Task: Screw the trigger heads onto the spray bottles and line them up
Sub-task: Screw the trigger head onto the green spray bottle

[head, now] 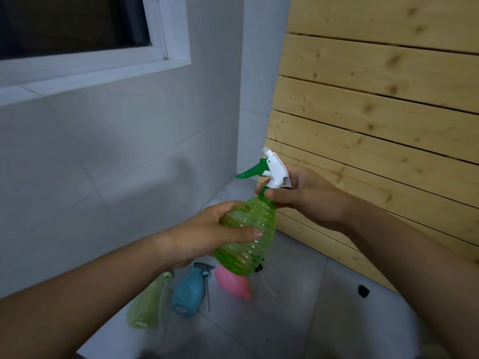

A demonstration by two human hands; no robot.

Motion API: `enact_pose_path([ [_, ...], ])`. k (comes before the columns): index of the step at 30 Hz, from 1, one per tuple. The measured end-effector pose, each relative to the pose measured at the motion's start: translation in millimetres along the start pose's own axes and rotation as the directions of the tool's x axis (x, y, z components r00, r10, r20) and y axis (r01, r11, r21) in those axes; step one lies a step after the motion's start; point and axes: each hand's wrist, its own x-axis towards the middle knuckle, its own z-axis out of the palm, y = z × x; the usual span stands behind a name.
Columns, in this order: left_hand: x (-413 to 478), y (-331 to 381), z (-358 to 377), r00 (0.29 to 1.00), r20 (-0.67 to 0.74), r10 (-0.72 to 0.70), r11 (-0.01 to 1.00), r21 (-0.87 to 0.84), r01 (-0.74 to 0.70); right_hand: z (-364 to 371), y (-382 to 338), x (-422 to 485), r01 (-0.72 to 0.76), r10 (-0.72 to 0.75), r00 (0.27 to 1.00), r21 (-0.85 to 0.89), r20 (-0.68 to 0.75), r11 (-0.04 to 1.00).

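Green, ribbed and translucent, the held spray bottle serves as the landmark; it is raised above the tiled floor, tilted, neck uppermost and leaning to the right.

Left of and below the bottle: a pale green bottle lies on its side on the floor; beside it to the right lies a blue bottle, neck pointing away from the camera; a grey trigger head with its dip tube lies just beside the blue bottle.

Left hand: wrapped around the bottle body; thumb pressed across the front ribs, remaining fingers curled behind the body and mostly hidden.

Directly below the bottle base: a pink bottle lies on the floor, partly covered by the base.

At the bottle neck: a white trigger head with a green lever sits on top, nozzle pointing up and left.

Right hand: fingers pinched around the green collar at the neck; thumb in front, index fingertip on the far side.

Right of the bottle: a small black part lies on the floor, well apart; a slatted wooden panel stands behind.
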Motion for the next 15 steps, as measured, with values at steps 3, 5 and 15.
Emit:
enact_pose_path([
  [3,0.8,-0.1,2.9,1.0,0.014,-0.005,1.0,0.024,0.005,5.0,5.2,2.5,0.01,-0.025,0.993,-0.133,-0.114,0.991],
  [5,0.8,0.6,3.9,1.0,0.015,-0.012,1.0,0.019,0.012,7.7,4.7,3.7,0.001,-0.022,0.992,-0.169,-0.121,0.986],
  [15,2.3,-0.5,2.1,1.0,-0.009,-0.011,1.0,-0.023,0.011,4.5,8.6,5.1,0.009,-0.015,0.992,-0.049,-0.122,0.999],
])
